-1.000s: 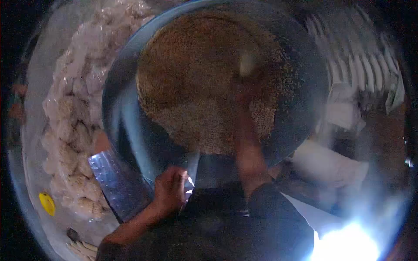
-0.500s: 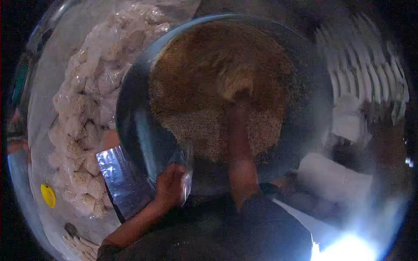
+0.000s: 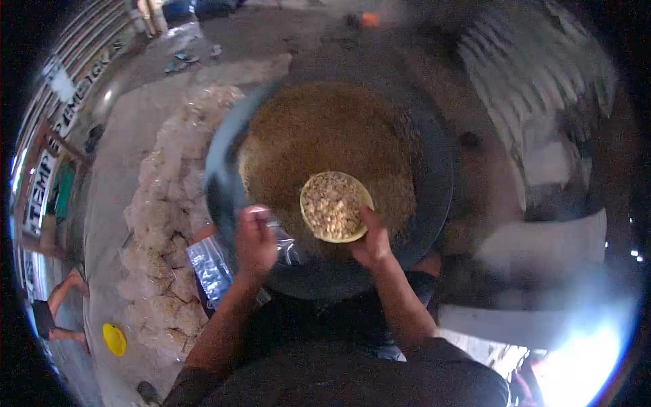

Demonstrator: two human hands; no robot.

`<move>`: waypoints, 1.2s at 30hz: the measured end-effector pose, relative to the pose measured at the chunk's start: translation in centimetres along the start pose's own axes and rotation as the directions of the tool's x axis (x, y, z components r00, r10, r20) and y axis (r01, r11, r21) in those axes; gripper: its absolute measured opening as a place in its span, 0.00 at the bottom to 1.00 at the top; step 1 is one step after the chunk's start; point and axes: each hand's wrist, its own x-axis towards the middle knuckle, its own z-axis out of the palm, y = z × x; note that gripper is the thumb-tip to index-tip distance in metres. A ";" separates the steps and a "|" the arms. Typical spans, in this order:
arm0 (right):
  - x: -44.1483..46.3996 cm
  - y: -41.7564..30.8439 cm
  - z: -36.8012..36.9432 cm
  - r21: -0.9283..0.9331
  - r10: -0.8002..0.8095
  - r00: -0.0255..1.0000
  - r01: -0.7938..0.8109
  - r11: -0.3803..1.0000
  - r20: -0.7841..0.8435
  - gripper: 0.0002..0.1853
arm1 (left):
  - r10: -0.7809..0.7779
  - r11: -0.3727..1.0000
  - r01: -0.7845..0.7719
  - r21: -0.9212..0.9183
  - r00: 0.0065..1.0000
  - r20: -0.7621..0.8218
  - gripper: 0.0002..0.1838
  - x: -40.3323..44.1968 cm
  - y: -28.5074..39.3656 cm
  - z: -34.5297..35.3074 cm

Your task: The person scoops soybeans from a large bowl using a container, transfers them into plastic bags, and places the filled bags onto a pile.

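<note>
My right hand (image 3: 373,241) grips a yellow bowl (image 3: 369,201) by its right rim, with the fingers partly hidden. The bowl is heaped with pale, bean-like pieces (image 3: 332,203). Below it stands a wide, dark basin (image 3: 224,163) holding a broad brown mass of the same small pieces (image 3: 332,122). My left hand (image 3: 256,241) is closed on a clear plastic bag (image 3: 286,247) over the basin's near left rim. Beside my left wrist lies a stack of shiny, flat plastic bags (image 3: 211,268).
Many filled clear bags (image 3: 159,244) lie on the pale floor to the left. A yellow dish (image 3: 114,339) rests near them. Another person's bare limbs (image 3: 66,292) show at far left. Ridged sheeting (image 3: 536,88) and a pale block-like object (image 3: 542,241) are on the right.
My right hand has come up out of the basin's contents and now holds the filled bowl near the bag. My left hand has risen slightly. The camera view has tilted up.
</note>
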 end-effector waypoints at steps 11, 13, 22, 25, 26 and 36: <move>3.7 -5.2 -10.1 -0.311 0.507 0.859 -0.500 0.808 -0.064 0.31 | -0.310 0.196 0.786 -0.586 0.617 0.723 0.15 3.4 0.1 11.4; 3.3 -6.3 -11.7 -0.392 0.529 0.834 -0.545 0.741 -0.159 0.30 | -0.291 0.705 0.612 -0.359 0.711 0.641 0.13 3.1 1.4 11.5; 7.0 -7.1 -2.5 -0.824 0.403 0.737 -0.559 -0.087 -0.542 0.29 | -0.080 0.941 0.118 -0.317 0.988 0.129 0.11 -3.4 -3.3 17.9; 9.9 -6.9 -3.4 -0.852 0.407 0.763 -0.354 -0.386 -0.502 0.30 | -0.116 0.863 0.099 -0.495 0.993 -0.003 0.11 -4.3 -6.9 21.4; 11.0 -8.1 -7.5 -0.890 0.503 0.790 -0.115 -0.441 -0.351 0.31 | -0.133 0.879 0.131 -0.459 0.991 0.028 0.11 -4.3 -6.0 20.7; 11.3 -3.4 0.6 -0.562 0.129 0.788 -0.304 -0.769 -0.602 0.25 | -0.245 0.932 0.253 -0.258 0.968 0.060 0.23 -5.7 -4.8 19.8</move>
